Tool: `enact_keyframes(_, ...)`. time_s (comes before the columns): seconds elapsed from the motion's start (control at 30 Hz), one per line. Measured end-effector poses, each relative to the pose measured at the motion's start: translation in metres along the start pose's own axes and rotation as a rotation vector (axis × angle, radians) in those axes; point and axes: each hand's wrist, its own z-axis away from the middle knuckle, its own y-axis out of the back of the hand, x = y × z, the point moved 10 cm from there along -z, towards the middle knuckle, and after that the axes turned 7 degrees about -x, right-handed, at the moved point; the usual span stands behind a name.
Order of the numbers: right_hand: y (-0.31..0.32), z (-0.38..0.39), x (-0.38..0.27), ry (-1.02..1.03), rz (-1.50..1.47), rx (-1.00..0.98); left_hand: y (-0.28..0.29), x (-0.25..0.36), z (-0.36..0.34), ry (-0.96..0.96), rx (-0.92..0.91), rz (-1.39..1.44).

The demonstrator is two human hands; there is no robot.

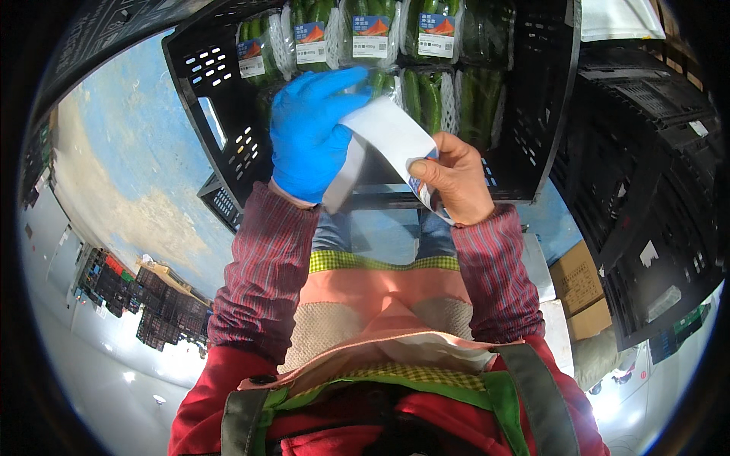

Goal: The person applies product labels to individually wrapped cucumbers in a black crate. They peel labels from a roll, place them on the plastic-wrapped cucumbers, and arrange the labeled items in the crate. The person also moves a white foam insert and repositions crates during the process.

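My left hand [310, 133], in a blue glove, is closed on one part of a white strip of labels [391, 133], its fingers reaching to the right over the backing. My bare right hand [460, 181] pinches the strip's other part between thumb and fingers, where a printed blue and orange face shows. A loose length of strip hangs below the left palm. Both hands are over the near side of a black plastic crate [525, 114]. Inside it lie wrapped packs of cucumbers [370, 26], some in white foam net; several in the far row bear labels.
Stacked black crates [646, 182] stand at the right, with a cardboard box [579, 285] nearer to me. More dark crates [171, 304] stand far off at the left. A worn blue surface [144, 152] lies left of my crate.
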Motion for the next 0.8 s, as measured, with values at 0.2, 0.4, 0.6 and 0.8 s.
enact_keyframes(0.2, 0.011, 0.015, -0.009, -0.042, 0.468, 0.218, -0.034, 0.04, -0.004, -0.129, -0.097, -0.222)
enact_keyframes(0.4, 0.018, 0.026, -0.028, 0.2, 0.286, 0.31, -0.072, 0.028, 0.006, 0.043, -0.297, 0.41)
enact_keyframes(0.6, 0.019, 0.032, -0.034, 0.241, 0.303, 0.255, -0.106, 0.007, 0.034, 0.422, -0.079, 1.315)
enact_keyframes(0.8, 0.021, 0.038, -0.041, 0.237, 0.414, 0.236, -0.118, -0.001, 0.04, 0.433, -0.083, 1.128)
